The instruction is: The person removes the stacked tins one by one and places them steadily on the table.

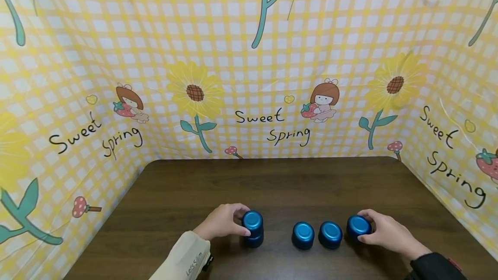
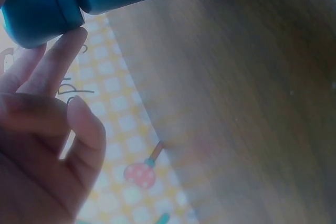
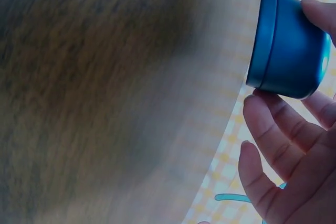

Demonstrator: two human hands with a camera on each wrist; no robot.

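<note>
Two small blue metal canisters stand one on top of the other at the centre-left of the table. My left hand (image 1: 222, 223) holds the upper canister (image 1: 252, 220) between thumb and fingers; beneath it is the lower canister (image 1: 254, 241), slightly out of line in the left wrist view. On the right, my right hand (image 1: 387, 231) grips another blue canister (image 3: 294, 45) by its sides. That canister looks raised off the wood in the right wrist view. Between the hands stand two more canisters, a left one (image 1: 303, 235) and a right one (image 1: 330, 234).
A dark brown wooden table (image 1: 218, 180) carries everything. Yellow checked cloth (image 1: 249, 77) printed with flowers and "Sweet Spring" rises behind it and along both sides.
</note>
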